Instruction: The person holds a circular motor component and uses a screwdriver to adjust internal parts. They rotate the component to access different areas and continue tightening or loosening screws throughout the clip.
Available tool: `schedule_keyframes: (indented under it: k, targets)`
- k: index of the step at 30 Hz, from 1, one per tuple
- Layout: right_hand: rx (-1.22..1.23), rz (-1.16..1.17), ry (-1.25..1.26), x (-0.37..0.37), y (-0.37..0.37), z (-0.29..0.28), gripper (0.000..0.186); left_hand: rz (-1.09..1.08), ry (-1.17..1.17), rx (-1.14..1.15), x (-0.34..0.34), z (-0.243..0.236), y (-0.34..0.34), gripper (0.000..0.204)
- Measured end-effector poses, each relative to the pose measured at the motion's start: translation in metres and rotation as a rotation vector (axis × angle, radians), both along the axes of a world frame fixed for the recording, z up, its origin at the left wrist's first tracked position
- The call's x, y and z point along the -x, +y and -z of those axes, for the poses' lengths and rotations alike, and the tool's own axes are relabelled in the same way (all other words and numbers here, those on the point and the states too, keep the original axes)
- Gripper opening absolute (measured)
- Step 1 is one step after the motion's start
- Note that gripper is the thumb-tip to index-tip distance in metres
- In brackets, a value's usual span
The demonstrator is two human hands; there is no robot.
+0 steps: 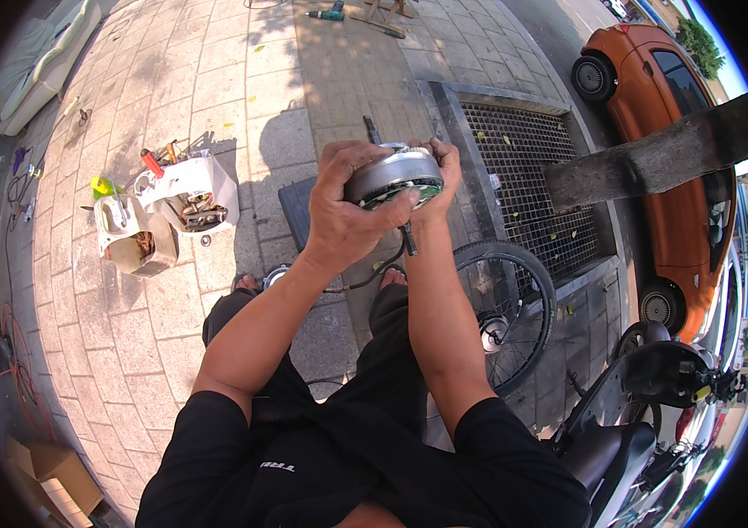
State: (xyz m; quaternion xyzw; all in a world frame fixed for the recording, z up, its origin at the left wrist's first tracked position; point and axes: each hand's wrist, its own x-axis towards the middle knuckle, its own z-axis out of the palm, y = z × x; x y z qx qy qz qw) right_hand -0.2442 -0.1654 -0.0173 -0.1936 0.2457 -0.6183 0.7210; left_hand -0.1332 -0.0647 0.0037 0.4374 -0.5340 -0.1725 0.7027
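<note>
Between my two hands, up in front of me, is a round silver wheel hub motor [402,169] with a dark axle sticking out at both ends. Part of a green circuit board shows on its near face, and a black cable [380,274] runs down from it. My left hand [345,207] wraps its left side, the thumb lying across the near face. Around its right side curl the fingers of my right hand [442,176]. Below and to the right, a spoked bicycle wheel [543,333] with a black tyre and a silver hub lies by my leg.
Left on the paving stand a white tool bucket [222,180] and a cut-open white container [163,249]. A dark mat [297,211] lies ahead. A metal grate [515,176], tree trunk [638,157], orange car [673,211] and motorbike [607,458] are right. A drill [328,14] lies far ahead.
</note>
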Motion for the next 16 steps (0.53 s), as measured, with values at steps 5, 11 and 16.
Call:
schedule_keyframes:
  k: [5, 11, 16]
  targets:
    - [-0.063, -0.017, 0.127, 0.001, 0.007, -0.013, 0.026, 0.217, 0.495, -0.228, -0.001, -0.003, 0.005, 0.053]
    - [0.057, -0.068, 0.085, 0.013, -0.004, -0.014, 0.012, 0.514, 1.152, -0.196, -0.03, 0.011, -0.003, 0.043]
    - [0.137, -0.288, 0.223, 0.044, -0.015, 0.012, 0.016, 0.622, 1.106, -0.124, -0.052, -0.027, 0.026, 0.048]
